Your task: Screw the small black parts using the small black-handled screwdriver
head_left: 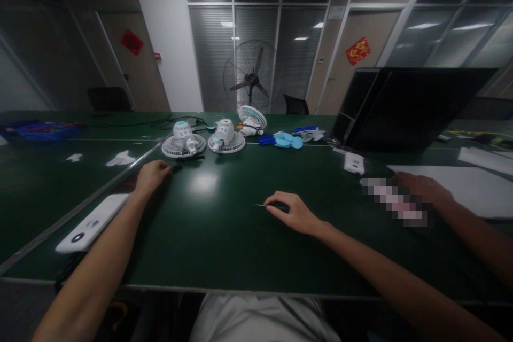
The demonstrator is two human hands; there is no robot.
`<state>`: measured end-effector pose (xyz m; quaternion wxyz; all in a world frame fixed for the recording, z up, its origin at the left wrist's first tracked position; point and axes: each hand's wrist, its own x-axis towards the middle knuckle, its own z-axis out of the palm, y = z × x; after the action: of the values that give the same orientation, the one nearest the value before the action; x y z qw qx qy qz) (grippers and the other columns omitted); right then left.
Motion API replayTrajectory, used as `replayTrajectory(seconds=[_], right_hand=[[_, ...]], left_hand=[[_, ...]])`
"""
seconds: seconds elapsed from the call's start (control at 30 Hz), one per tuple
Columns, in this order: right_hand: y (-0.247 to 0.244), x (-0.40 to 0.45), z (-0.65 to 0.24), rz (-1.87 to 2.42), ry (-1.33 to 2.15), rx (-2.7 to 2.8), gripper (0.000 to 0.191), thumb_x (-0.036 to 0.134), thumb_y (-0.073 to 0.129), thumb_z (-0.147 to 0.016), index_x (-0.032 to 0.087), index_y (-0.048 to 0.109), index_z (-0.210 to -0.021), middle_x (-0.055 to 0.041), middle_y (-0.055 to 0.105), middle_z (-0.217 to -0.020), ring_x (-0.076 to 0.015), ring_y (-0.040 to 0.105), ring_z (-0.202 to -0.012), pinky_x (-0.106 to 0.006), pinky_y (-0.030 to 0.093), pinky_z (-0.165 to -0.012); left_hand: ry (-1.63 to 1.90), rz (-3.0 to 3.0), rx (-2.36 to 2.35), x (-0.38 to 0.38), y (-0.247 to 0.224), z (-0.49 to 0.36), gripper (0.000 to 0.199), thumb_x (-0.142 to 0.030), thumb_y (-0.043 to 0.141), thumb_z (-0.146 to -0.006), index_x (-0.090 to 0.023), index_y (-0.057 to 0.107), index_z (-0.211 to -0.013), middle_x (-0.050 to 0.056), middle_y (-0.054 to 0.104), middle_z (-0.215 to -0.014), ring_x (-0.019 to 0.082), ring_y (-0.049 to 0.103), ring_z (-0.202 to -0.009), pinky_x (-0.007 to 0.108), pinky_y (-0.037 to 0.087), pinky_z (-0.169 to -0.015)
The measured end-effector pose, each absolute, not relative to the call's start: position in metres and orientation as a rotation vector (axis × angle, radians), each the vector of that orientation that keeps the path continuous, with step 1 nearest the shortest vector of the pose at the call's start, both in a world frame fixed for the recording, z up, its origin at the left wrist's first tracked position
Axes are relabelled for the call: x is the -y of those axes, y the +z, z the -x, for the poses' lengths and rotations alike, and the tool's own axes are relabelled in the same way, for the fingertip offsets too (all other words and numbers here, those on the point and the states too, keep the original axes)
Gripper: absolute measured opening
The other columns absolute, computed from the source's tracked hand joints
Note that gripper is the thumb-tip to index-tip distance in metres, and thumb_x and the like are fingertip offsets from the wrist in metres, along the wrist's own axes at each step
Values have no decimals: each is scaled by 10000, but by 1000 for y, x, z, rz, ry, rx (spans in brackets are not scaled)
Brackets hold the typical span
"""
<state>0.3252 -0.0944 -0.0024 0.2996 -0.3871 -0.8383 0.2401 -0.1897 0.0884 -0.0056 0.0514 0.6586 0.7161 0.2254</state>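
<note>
My right hand [292,212] is closed around the dark handle of a screwdriver [279,207], whose thin metal shaft points left over the green table [216,256]. My left hand [153,175] rests farther left with its fingers bent together; what it holds, if anything, is hidden. Just right of its fingertips lies a small dark object [177,169]. Beyond it sit two white fan heads, one at left [183,141] and one beside it [226,138], grilles down. A third fan head [252,119] is tilted behind them.
A white device [94,224] lies by my left forearm. Light blue fan blades [287,140] are near the back. At right are a large black monitor [404,109], a white device [354,163], paper [476,187] and another person's hand [425,189].
</note>
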Motion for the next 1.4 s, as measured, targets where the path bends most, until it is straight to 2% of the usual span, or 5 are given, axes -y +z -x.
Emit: replayTrajectory(seconds=[0.13,0.67,1.07,1.3,1.4], right_hand=[[-2,95,-325,1018,640,2230,224,363,576,-1062,211,697,-1175,-55,712,-1120,-206,672,-996,-319,542,-859],[-2,95,-324,1000,622,2233,204,332,590,-1055,203,706,-1163,-57,715,-1104,-204,674,-988,-319,533,-867],[-2,95,-324,1024,644,2245,231,368,575,-1064,216,700,-1185,-55,715,-1117,-206,674,-992,-319,546,-856],[-3,93,-325,1038,634,2241,235,369,574,-1062,213,700,-1184,-60,715,-1113,-208,673,-987,-324,543,-858],[-4,93,-324,1036,575,2251,219,358,588,-1050,212,712,-1157,-63,724,-1088,-211,679,-964,-329,536,-849]], left_hand=[[907,-2009,-2168,-89,-12,173,410,-469,618,-897,-161,762,-1127,123,793,-1094,281,730,-989,305,526,-838],[993,-1908,-2206,-93,-27,163,412,-476,600,-889,-159,797,-1063,143,798,-1088,323,737,-1014,350,531,-905],[952,-1730,-2070,-93,-15,160,367,-414,719,-797,-161,806,-1048,134,808,-1082,320,733,-1063,383,535,-957],[699,-2008,-1535,-60,-5,82,323,-485,761,-793,-239,822,-993,47,804,-1062,249,731,-977,298,548,-883],[587,-2251,-1032,-21,-7,22,331,-468,672,-909,-216,779,-1096,75,769,-1050,217,698,-911,307,535,-807]])
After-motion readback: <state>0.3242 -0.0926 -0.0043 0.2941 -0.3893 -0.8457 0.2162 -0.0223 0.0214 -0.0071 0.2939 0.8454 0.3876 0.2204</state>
